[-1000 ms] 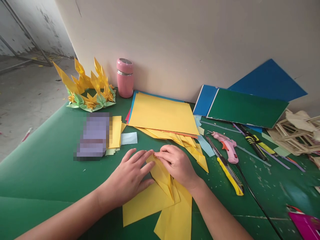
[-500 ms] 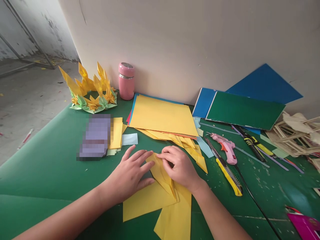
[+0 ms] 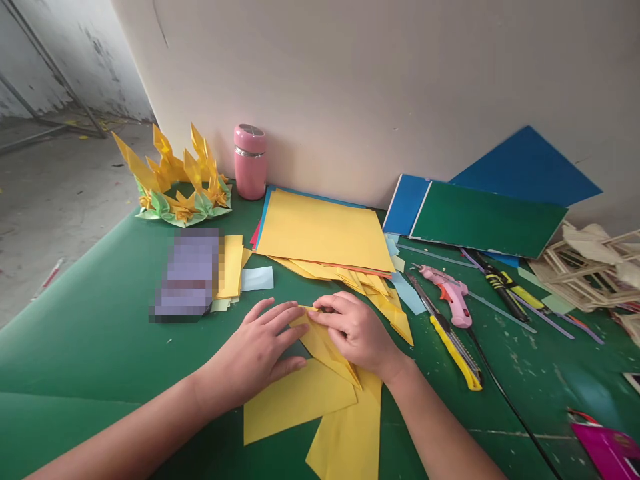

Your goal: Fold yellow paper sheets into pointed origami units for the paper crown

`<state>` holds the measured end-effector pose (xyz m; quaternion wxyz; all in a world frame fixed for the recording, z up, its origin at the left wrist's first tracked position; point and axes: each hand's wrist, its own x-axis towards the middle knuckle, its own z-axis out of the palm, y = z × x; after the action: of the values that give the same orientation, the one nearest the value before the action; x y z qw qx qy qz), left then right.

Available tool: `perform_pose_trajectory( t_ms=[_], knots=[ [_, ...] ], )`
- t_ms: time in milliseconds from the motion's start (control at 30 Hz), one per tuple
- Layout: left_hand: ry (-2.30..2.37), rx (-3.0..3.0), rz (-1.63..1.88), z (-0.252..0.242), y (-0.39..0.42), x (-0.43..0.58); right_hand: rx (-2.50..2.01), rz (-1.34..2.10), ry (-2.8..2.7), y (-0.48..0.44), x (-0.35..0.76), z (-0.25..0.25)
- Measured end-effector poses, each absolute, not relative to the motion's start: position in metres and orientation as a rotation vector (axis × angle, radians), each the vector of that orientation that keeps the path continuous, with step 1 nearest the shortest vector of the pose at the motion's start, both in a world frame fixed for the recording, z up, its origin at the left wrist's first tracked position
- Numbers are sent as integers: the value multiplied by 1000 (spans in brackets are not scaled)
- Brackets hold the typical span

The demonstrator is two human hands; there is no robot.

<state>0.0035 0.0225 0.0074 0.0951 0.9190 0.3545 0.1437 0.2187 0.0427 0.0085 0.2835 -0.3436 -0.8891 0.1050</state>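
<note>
A folded piece of yellow paper (image 3: 327, 343) lies between my hands, with its lower tip pointing toward me. My right hand (image 3: 353, 330) pinches the top edge of that paper between thumb and fingers. Spread fingers of my left hand (image 3: 273, 340) rest against the paper's upper left side, apart from one another. Under the folded piece are a flat yellow sheet (image 3: 295, 403) and another yellow strip (image 3: 350, 433). Part of the folded paper is hidden behind my right hand.
A stack of coloured paper (image 3: 325, 230) lies ahead. A paper crown (image 3: 183, 180), a pink bottle (image 3: 250, 163) and a blurred purple object (image 3: 187, 270) stand or lie left. To the right are a yellow utility knife (image 3: 455, 353), a pink glue gun (image 3: 450, 293) and a wooden frame (image 3: 593, 270).
The lower tip of the folded paper has turned slightly to the right, and its loose flap now lies closer together. Both hands keep nearly the same place.
</note>
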Motion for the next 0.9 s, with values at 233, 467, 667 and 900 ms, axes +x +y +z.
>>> perform_pose_trajectory(
  t_ms=[233,467,667,900],
  knots=[
    [1003,2735,382,8,23,4,-898,257,-2422,43,219,11],
    [1000,2762,354,4,23,4,-873,199,-2464,44,223,8],
    [989,2768,372,7,23,5,-910,254,-2367,44,221,6],
    [1007,2724,426,10,24,5,-995,145,-2362,44,218,9]
  ],
)
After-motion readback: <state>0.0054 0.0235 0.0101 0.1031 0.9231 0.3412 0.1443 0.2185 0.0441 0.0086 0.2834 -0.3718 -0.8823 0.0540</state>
